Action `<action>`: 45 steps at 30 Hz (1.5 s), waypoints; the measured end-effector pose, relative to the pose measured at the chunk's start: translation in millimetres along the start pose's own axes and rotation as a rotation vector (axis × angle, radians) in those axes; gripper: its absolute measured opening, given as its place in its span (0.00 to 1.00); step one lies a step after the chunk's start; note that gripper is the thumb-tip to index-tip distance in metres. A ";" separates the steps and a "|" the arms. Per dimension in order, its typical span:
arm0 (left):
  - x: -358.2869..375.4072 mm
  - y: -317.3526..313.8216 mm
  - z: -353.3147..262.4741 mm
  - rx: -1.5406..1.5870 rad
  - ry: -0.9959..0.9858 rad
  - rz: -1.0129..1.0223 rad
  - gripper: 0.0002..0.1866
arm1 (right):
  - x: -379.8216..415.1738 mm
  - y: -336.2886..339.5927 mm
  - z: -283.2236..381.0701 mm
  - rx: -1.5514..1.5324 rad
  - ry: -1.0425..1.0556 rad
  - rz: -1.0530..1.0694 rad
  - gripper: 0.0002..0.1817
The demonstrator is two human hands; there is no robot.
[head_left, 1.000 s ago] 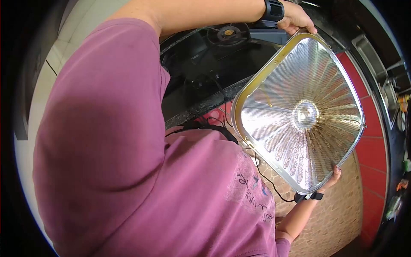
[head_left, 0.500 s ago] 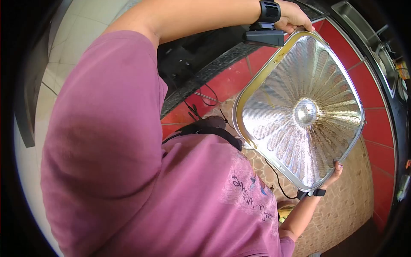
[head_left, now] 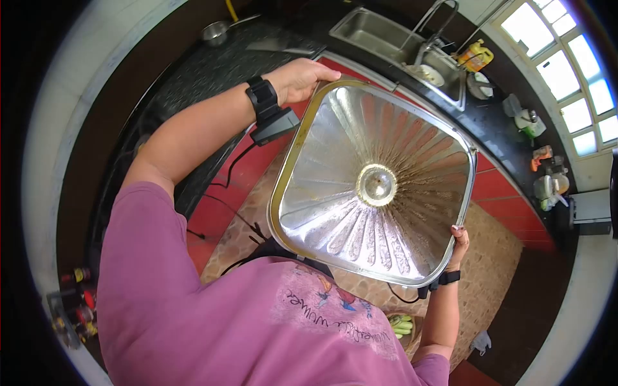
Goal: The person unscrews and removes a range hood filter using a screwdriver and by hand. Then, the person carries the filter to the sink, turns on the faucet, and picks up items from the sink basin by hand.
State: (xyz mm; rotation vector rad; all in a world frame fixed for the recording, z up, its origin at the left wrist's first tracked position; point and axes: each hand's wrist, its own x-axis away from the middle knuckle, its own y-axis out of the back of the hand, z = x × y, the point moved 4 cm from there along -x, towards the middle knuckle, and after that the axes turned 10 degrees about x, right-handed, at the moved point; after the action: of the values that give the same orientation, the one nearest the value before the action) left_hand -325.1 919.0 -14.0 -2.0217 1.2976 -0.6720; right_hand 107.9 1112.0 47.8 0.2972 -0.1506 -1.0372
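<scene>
The metal tray [head_left: 360,186] is up in the air in front of the person's chest, above the patterned floor [head_left: 502,257] and not resting on anything. It is a shallow, almost square pan with rounded corners, a small round dome in the middle and pressed ribs that spread from it like rays. Brownish stains lie on the ribs at the right side.

The left hand [head_left: 297,78] has its grip closed over the top left corner, with the fingers curled on the rim. The right hand [head_left: 459,247] grasps the opposite edge at the lower right; only the fingertips come over the rim there.

I judge that the step in hand is carrying or turning the tray between two hands. Any next move asks that both grips stay firm, because the pan is wide and held only at two thin edges.

The hollow side of the tray faces up toward the camera, and the pan is tilted, its sink-side edge further away. Since it is nearly square, I cannot tell a real long axis; the line from hand to hand runs from upper left to lower right.

A black wrist device [head_left: 261,98] sits on the left wrist. Beyond the tray there is the dark desk [head_left: 193,77] with a sink [head_left: 376,31], a tap [head_left: 438,19] and a yellow bottle [head_left: 476,55]. Under it are red panels [head_left: 508,196]. Green vegetables [head_left: 400,325] lie low near the right elbow
</scene>
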 end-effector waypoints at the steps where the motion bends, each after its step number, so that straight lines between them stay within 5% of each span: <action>1: -2.7 2.2 1.1 0.027 0.014 0.007 0.09 | 0.2 -3.1 2.3 -0.002 0.027 -0.010 0.03; 10: -1.0 7.0 9.8 0.000 -0.119 0.085 0.13 | -15.2 16.9 -21.9 0.004 0.028 -0.030 0.04; 13: 9.1 2.3 0.7 -0.112 -0.142 0.017 0.13 | -12.5 0.5 -18.6 -0.151 -0.116 0.024 0.04; 20: 37.4 -25.1 -14.6 -0.335 -0.225 -0.183 0.13 | -36.0 1.2 -50.2 -0.148 -0.014 0.116 0.06; 23: 47.4 -29.5 -18.0 -0.241 -0.175 -0.082 0.14 | -42.7 -0.1 -56.0 -0.123 0.088 0.082 0.05; 25: 53.6 -34.4 -16.6 -0.229 -0.154 -0.039 0.15 | -37.3 -8.0 -60.3 -0.318 -0.080 0.178 0.06; 35: 92.5 -53.9 -19.5 -0.029 -0.125 -0.136 0.10 | -64.0 -0.9 -96.3 -0.068 0.289 0.177 0.07; 38: 96.6 -54.9 -21.9 -0.061 -0.121 -0.117 0.10 | -65.9 -6.0 -102.9 -0.269 0.037 0.238 0.08; 45: 95.3 -59.6 -29.1 -0.127 -0.184 -0.124 0.16 | -54.4 -7.9 -84.1 -0.165 0.143 0.179 0.09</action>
State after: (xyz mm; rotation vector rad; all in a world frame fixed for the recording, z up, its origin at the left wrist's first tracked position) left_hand -273.6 842.9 57.1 -2.2242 1.1400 -0.4559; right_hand 96.1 1169.7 -33.7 0.2034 0.0369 -0.8420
